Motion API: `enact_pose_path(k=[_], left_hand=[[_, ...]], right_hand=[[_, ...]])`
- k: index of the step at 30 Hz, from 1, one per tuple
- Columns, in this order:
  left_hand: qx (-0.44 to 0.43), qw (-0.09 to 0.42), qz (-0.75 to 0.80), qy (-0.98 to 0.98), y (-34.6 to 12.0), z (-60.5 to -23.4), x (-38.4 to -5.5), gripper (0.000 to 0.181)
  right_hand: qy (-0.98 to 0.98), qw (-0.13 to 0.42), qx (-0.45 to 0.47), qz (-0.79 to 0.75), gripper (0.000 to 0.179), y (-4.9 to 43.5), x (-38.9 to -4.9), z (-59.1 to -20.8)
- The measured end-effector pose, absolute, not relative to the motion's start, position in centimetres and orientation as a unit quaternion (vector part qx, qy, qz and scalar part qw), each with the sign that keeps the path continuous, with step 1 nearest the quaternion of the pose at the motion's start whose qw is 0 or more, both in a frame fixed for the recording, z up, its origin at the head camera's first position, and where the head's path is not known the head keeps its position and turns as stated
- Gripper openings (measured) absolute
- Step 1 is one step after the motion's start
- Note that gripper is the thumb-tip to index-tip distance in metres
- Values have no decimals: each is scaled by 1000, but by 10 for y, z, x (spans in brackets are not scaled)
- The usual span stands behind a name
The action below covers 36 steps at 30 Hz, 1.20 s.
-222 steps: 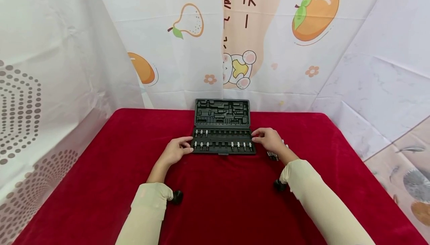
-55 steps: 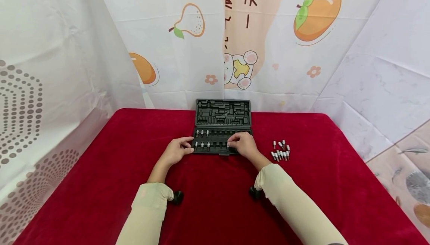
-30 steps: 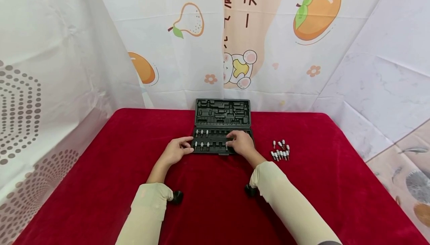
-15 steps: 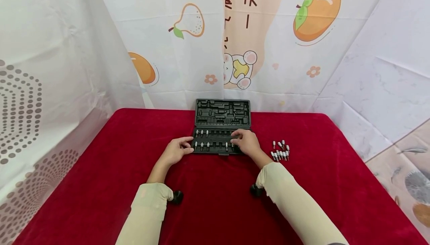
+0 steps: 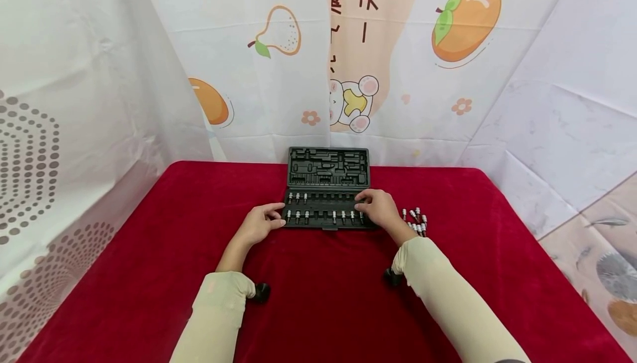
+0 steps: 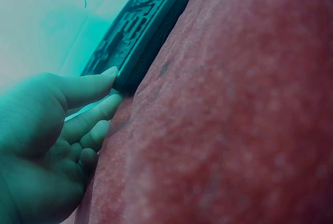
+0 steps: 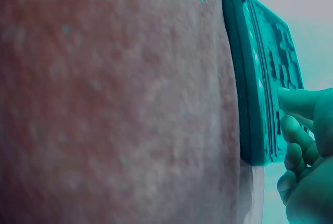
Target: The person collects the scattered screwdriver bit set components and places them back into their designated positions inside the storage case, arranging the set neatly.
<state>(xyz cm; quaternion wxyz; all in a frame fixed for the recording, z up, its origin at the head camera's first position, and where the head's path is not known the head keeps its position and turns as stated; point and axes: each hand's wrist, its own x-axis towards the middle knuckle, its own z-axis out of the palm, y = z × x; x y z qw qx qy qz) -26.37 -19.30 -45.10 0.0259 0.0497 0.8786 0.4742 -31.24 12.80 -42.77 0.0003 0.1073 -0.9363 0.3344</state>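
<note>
A black plastic socket case (image 5: 318, 206) lies open on the red cloth, its moulded lid (image 5: 328, 166) raised at the back. Bit sockets (image 5: 297, 197) fill three slots at the upper left, with three more in the lower row's left end and several bit sockets (image 5: 343, 217) at lower right. My left hand (image 5: 256, 226) rests its thumb and fingertips against the case's left edge; in the left wrist view the thumb touches a corner. My right hand (image 5: 380, 208) hovers over the case's right end, thumb and index finger apart, nothing visible between them. It hides that end.
Loose bit sockets (image 5: 418, 228) lie on the red tablecloth (image 5: 318, 296) right of the case, partly behind the right hand and forearm. A white printed curtain (image 5: 278, 92) hangs behind the table's far edge.
Over the last two seconds my right hand lets go of a bit socket in the lower row and shifts right, uncovering several seated ones. The left hand stays put.
</note>
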Motion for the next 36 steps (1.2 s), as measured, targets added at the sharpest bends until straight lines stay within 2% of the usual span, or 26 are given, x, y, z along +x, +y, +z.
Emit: enact_pose_path(k=[10,36], left_hand=[[57,25,477,877,-194,-452,-264,47],[53,27,482,874,-194,-453,-263,47]], right_hand=[[-940,-1,114,323,13,148,-316,-424],[-951,-16,101,292,16,210,-314,-424]])
